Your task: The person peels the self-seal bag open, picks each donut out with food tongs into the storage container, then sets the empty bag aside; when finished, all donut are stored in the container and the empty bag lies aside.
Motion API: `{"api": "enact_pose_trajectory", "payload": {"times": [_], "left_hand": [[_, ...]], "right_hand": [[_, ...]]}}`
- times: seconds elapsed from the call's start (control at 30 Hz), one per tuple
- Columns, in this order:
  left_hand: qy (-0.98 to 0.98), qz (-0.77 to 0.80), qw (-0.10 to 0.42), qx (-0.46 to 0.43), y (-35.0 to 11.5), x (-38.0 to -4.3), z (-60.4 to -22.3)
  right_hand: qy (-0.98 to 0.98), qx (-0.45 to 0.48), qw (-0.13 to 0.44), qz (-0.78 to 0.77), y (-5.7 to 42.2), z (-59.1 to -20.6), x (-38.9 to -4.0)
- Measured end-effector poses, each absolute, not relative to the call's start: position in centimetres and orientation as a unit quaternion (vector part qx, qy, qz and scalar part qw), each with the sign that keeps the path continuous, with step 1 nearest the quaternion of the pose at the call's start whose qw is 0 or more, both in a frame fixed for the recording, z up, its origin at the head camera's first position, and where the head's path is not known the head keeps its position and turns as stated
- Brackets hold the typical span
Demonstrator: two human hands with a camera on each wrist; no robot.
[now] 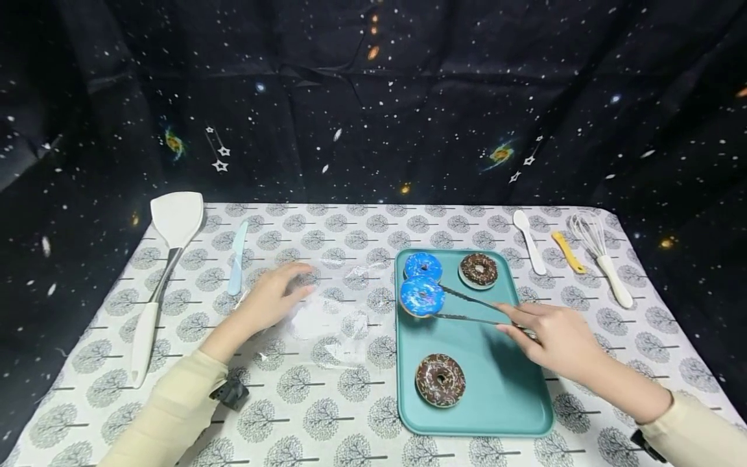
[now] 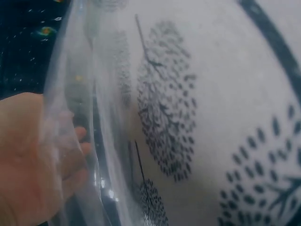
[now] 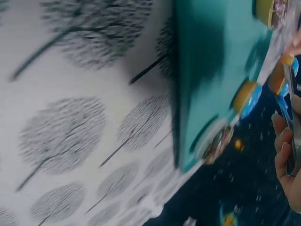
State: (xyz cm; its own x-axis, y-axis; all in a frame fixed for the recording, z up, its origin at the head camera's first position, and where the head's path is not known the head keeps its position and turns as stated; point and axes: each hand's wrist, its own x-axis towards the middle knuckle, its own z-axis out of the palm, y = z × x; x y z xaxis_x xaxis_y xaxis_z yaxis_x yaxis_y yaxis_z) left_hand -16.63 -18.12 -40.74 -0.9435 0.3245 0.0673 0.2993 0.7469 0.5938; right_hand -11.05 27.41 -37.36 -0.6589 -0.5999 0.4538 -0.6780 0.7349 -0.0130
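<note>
My right hand [image 1: 551, 334] grips metal tongs [image 1: 469, 318], also visible in the right wrist view [image 3: 289, 110]. Between the tong arms is a blue-iced donut [image 1: 421, 297], its shadow side toward the tray. Behind it, a second blue donut [image 1: 423, 264] rests on the teal tray [image 1: 473, 418]. A chocolate donut [image 1: 478, 270] lies at the far right of the tray and another [image 1: 440, 381] near its front. My left hand [image 1: 271, 295] is at a clear plastic bag [image 1: 344, 324], thumb and fingers apart; the left wrist view shows its fingers through the film [image 2: 80, 155].
Left of the bag lie a blue plastic knife [image 1: 237, 259] and a large white spatula [image 1: 148, 331]. Right of the tray are a white spoon [image 1: 530, 243], a yellow-handled tool [image 1: 568, 251] and a whisk [image 1: 609, 275]. A dark starry cloth [image 1: 350, 143] hangs behind the table.
</note>
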Motion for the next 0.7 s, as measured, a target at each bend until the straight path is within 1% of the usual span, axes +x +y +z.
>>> {"api": "enact_pose_trajectory", "payload": {"times": [0.1, 0.2, 0.4, 0.5, 0.7], "left_hand": [[0.941, 0.282, 0.030, 0.186, -18.1, -16.6, -41.0], [0.941, 0.268, 0.044, 0.200, -18.1, -16.5, -41.0], [0.940, 0.270, 0.081, 0.194, -18.2, -16.3, -40.9], [0.939, 0.275, 0.099, 0.184, -18.1, -16.4, -41.0], [0.939, 0.272, 0.108, 0.178, -18.2, -16.4, -41.4]], "right_hand": [[-0.915, 0.336, 0.203, 0.093, 29.4, -37.1, -10.3], [-0.916, 0.333, 0.203, 0.096, 31.6, -37.2, -9.6], [-0.909, 0.347, 0.205, 0.109, 35.5, -38.3, -7.9], [-0.919, 0.326, 0.195, 0.106, 36.7, -38.7, -6.5], [-0.951, 0.252, 0.153, 0.090, 38.9, -39.0, -3.5]]}}
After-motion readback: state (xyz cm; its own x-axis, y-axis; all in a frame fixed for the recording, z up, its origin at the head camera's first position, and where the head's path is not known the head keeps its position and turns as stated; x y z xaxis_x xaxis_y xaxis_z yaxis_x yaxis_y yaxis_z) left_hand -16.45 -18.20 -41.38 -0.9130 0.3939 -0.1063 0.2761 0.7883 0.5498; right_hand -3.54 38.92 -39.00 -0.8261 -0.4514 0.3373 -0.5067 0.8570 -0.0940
